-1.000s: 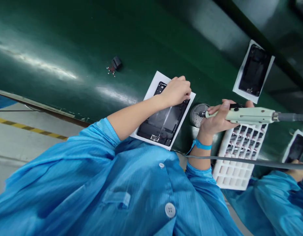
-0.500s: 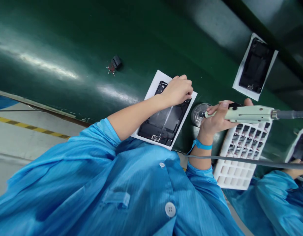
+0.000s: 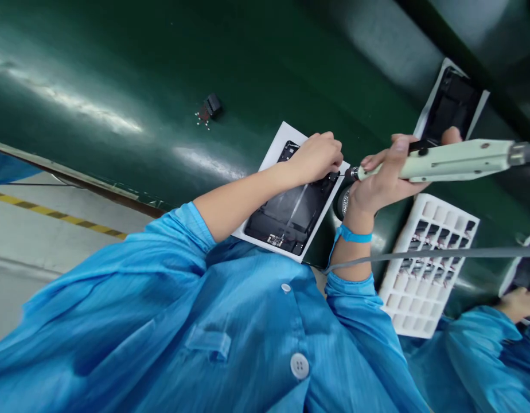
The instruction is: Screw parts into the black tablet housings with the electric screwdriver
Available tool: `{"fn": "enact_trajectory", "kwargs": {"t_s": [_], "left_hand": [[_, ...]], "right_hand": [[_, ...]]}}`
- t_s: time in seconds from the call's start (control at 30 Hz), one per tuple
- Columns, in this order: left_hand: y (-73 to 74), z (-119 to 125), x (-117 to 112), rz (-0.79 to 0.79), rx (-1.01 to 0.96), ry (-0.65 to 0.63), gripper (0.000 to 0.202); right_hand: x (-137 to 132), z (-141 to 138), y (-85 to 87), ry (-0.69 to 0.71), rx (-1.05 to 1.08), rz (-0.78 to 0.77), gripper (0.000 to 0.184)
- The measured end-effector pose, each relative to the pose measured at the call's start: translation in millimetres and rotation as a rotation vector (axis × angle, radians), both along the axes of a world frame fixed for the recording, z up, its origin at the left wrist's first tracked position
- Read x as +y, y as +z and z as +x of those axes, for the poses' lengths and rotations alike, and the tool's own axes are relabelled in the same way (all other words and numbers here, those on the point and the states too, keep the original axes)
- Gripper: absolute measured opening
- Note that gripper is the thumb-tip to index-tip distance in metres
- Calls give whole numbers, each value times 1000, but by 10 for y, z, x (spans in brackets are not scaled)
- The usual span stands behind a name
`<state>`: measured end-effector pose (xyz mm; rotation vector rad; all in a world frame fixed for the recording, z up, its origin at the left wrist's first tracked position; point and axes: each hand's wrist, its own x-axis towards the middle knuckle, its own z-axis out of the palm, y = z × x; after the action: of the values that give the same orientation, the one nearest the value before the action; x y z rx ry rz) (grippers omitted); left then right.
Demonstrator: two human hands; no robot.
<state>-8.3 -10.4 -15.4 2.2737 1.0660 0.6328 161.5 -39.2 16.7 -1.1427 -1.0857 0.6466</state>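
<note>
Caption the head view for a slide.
Right hand holds a pale green screwdriver, pointed toward the left hand over a dark device.

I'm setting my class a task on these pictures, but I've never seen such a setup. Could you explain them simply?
There is no robot here: these are a person's bare hands. One camera, worn on the head, looks forward and down, so the blue smock fills the bottom.

On the green table lies a flat black device on a white sheet. The left hand bends over it; whether it pinches anything is hidden. The right hand grips a pale green tool, its thin tip pointing at the device's edge.

To the right is a white tray, with small dark parts in some of its slots. The hand at the far right is a co-worker's.
</note>
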Motion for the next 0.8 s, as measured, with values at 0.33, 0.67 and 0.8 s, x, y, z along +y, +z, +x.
{"fn": "enact_trajectory", "kwargs": {"t_s": [0.33,0.67,0.8], "left_hand": [[78,8,-34,-5,13,6,25],[104,2,-37,-25,25,4,27],[105,3,-37,-25,29,1,27]], "right_hand": [[-5,-192,-107,-76,-47,141,48],[-11,-205,-155,-47,-66,138,49],[-15,-244,-117,-41,-82,161,41]]}}
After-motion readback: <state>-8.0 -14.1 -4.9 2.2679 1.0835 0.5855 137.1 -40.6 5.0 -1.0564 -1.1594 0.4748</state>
